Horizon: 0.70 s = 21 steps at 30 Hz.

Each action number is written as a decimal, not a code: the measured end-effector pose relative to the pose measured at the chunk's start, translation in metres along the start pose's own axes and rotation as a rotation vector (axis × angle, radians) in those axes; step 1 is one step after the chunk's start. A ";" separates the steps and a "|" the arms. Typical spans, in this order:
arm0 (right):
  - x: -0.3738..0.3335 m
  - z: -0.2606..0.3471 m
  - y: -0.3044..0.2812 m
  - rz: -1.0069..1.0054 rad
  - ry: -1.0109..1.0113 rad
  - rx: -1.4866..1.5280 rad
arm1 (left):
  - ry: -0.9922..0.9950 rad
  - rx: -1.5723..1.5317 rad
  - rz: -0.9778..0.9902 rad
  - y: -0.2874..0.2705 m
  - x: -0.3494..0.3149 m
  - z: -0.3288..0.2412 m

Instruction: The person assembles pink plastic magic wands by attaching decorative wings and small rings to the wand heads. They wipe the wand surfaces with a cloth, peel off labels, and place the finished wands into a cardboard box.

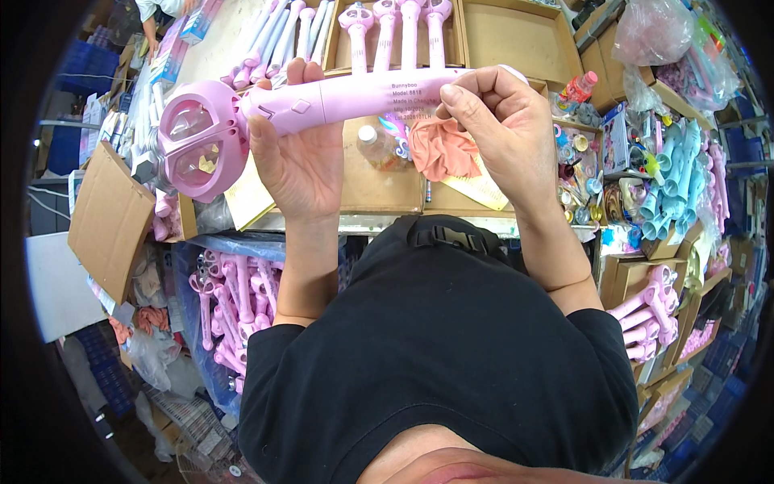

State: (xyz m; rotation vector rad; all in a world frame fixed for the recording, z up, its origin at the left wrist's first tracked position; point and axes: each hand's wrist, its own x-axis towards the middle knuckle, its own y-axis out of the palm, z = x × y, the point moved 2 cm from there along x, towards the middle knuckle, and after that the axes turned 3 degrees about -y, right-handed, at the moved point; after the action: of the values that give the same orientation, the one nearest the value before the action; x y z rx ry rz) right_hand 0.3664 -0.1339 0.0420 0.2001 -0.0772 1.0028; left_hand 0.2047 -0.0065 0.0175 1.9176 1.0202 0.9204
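Cartons (pixel 520 40) and plastic bags (pixel 653 32) crowd the room. A pink wand (pixel 355 97) is held crosswise above the bench, its left end gripped near the head by the left hand (pixel 302 173); the right hand (pixel 516 137) curls at the handle, though whether it pinches is unclear. Its lettering looks finished; what remains cannot be told. More pink wands (pixel 238 294) fill a bag near left, apparently a batch. On the cardboard tray (pixel 363 194) below lie an orange cloth (pixel 443 149) and a bottle (pixel 379 153).
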 end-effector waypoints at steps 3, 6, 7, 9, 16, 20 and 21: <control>0.000 0.000 0.001 -0.003 -0.009 -0.025 | 0.003 0.012 -0.011 0.000 -0.001 0.000; 0.001 0.000 0.001 0.002 -0.013 -0.037 | -0.017 0.008 0.072 0.000 -0.001 0.000; 0.001 0.000 0.001 0.006 -0.018 -0.027 | -0.015 0.012 0.072 0.000 -0.001 -0.001; 0.000 0.000 0.002 0.004 -0.014 -0.040 | -0.013 0.019 0.075 -0.001 0.000 -0.001; 0.001 0.000 0.003 0.008 -0.030 -0.037 | -0.013 0.023 0.081 -0.002 0.000 -0.001; 0.001 0.000 0.003 0.011 -0.031 -0.045 | -0.016 0.021 0.077 -0.002 -0.001 -0.002; 0.001 0.000 0.003 0.011 -0.029 -0.054 | -0.015 0.022 0.076 -0.002 -0.001 -0.002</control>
State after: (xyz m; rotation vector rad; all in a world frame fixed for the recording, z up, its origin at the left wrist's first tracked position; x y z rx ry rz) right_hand 0.3645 -0.1317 0.0427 0.1656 -0.1321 1.0079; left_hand 0.2021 -0.0060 0.0169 1.9907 0.9583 0.9397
